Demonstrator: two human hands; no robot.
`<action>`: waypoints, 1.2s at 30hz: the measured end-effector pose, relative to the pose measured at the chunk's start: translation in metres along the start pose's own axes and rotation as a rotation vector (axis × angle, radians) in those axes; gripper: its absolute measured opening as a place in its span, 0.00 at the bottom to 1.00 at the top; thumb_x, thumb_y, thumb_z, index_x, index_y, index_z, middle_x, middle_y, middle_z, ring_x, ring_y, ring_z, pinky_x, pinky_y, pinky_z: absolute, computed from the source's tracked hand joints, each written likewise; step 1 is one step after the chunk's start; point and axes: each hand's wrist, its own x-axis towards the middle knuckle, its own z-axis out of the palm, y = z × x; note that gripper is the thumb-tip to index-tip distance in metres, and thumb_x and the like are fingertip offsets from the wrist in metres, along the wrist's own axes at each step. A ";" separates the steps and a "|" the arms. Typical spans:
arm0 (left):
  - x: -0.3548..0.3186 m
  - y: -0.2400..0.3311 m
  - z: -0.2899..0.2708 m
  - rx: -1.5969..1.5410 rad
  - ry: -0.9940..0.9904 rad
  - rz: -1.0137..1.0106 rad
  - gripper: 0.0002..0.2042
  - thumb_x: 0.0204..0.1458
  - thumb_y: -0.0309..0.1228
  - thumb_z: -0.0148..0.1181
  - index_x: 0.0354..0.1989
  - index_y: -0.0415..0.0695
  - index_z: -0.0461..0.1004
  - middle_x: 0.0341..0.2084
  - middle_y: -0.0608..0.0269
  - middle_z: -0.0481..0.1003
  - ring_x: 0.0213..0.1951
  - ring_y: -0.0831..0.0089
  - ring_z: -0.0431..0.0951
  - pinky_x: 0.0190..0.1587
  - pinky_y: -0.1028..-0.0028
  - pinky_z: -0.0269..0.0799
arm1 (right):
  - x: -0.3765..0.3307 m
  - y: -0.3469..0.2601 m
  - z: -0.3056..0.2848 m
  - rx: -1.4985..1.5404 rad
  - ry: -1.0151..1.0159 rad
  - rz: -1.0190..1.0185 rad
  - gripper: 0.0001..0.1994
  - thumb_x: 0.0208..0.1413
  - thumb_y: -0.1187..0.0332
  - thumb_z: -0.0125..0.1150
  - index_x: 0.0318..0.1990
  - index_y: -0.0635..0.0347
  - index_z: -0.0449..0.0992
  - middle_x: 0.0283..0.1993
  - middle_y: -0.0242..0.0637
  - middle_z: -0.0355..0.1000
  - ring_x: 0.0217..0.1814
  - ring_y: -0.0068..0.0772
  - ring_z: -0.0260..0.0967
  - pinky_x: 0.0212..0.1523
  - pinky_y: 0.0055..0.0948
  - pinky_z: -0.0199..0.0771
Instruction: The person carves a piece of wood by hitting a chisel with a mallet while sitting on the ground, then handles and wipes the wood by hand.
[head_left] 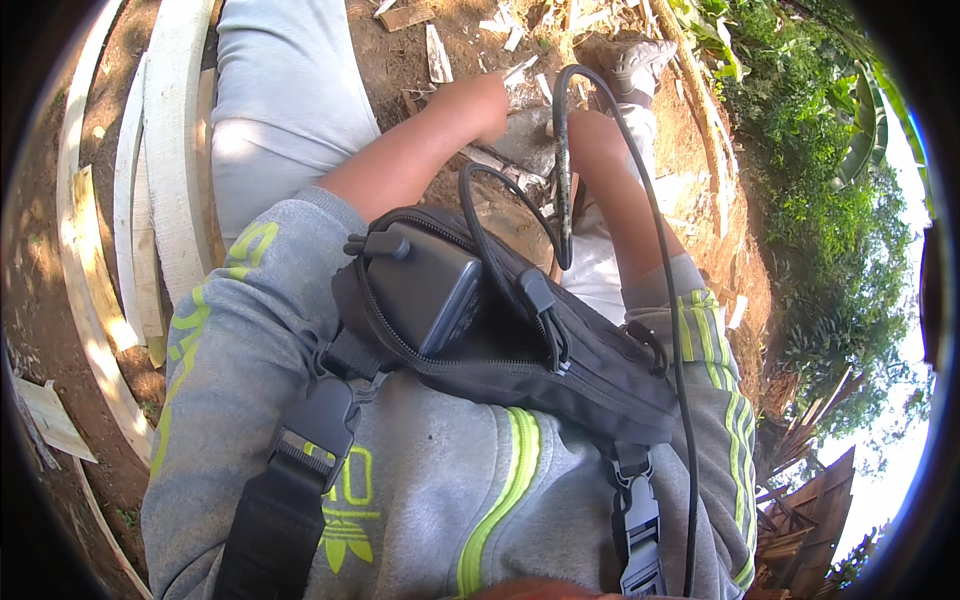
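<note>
1. Grey sweatshirt (pixel 430 480) with lime stripes fills the near part of the view; a black chest bag (pixel 520 350) is strapped across it, its zip open on a dark power bank (pixel 425 290) with black cables (pixel 560 170) plugged in and looping upward.

2. Both forearms reach forward, away from the body. The left hand (pixel 497 122) and right hand (pixel 588 128) sit at the far end of the arms, mostly hidden by the wrists and the cable; I cannot tell whether either grip is closed or on what.

3. Between the hands lies a pale grey block (pixel 530 140), possibly stone or wood, on the bare earth (pixel 460 50); both hands seem to be at or just beside it.

4. Wood chips and offcuts (pixel 438 52) are scattered on the ground beyond, which suggests cutting or shaping already partly done; how much is left cannot be judged.

5. To the left, curved pale planks (pixel 170 150) lie stacked on the soil. To the right, green plants (pixel 820 150) stand well apart.
</note>
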 end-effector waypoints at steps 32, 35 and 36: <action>-0.007 0.001 -0.005 -0.010 0.078 0.016 0.16 0.53 0.21 0.65 0.52 0.34 0.82 0.48 0.40 0.85 0.50 0.46 0.87 0.50 0.51 0.83 | -0.024 -0.029 0.000 -0.105 0.041 -0.106 0.10 0.61 0.60 0.66 0.38 0.54 0.88 0.42 0.45 0.85 0.48 0.50 0.85 0.49 0.43 0.85; -0.005 0.002 -0.007 -0.018 0.041 -0.012 0.17 0.53 0.21 0.65 0.52 0.34 0.82 0.48 0.40 0.85 0.51 0.45 0.87 0.51 0.51 0.83 | -0.004 -0.003 -0.005 -0.146 -0.052 -0.048 0.11 0.62 0.59 0.64 0.41 0.53 0.88 0.44 0.46 0.85 0.50 0.53 0.84 0.51 0.45 0.84; -0.006 0.000 -0.007 -0.018 0.092 0.001 0.17 0.52 0.21 0.65 0.51 0.33 0.81 0.48 0.40 0.85 0.51 0.45 0.87 0.51 0.50 0.83 | -0.005 -0.008 -0.010 -0.096 -0.072 -0.039 0.10 0.62 0.62 0.65 0.42 0.54 0.88 0.45 0.45 0.85 0.51 0.52 0.84 0.51 0.45 0.84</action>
